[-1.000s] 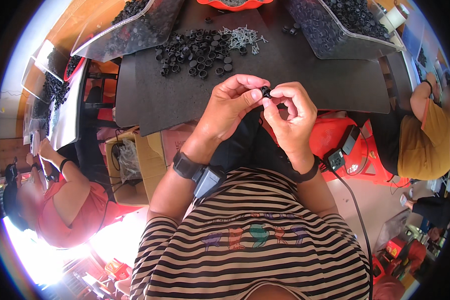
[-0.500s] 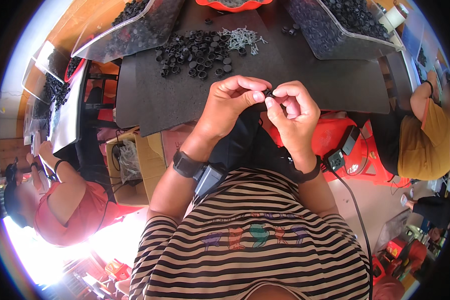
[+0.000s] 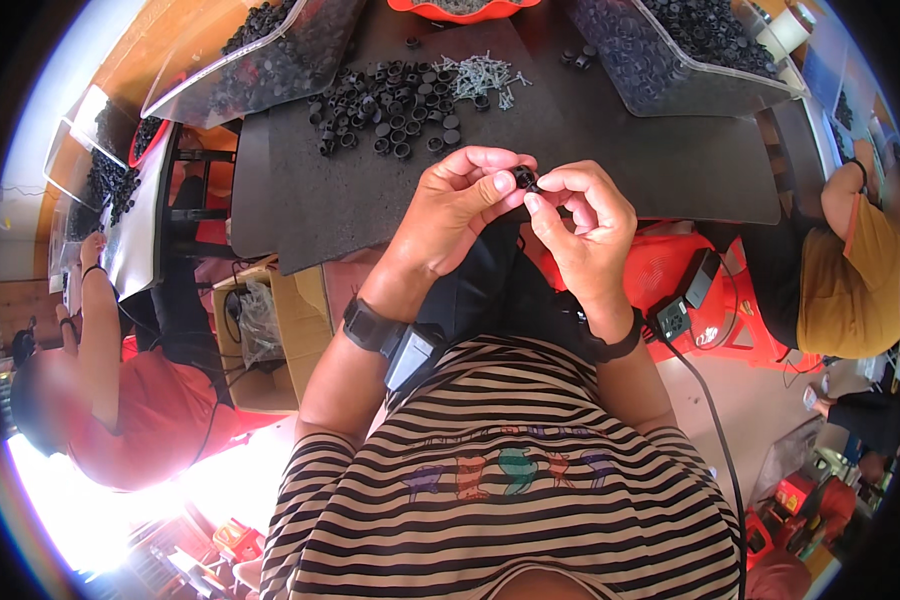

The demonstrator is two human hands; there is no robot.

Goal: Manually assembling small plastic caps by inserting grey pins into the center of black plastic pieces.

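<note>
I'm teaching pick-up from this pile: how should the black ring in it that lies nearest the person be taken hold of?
Probably by the near rim of that black ring, pinched inside and out, coming from above on the near side. Its middle looks open upward; other black parts crowd its far side, while dark mat shows in front.

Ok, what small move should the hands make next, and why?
I'd probably hold the left hand steady and nudge the right hand lightly inward: the left pinches a small black part, and the right is at its edge, its grip too hidden to judge.
</note>
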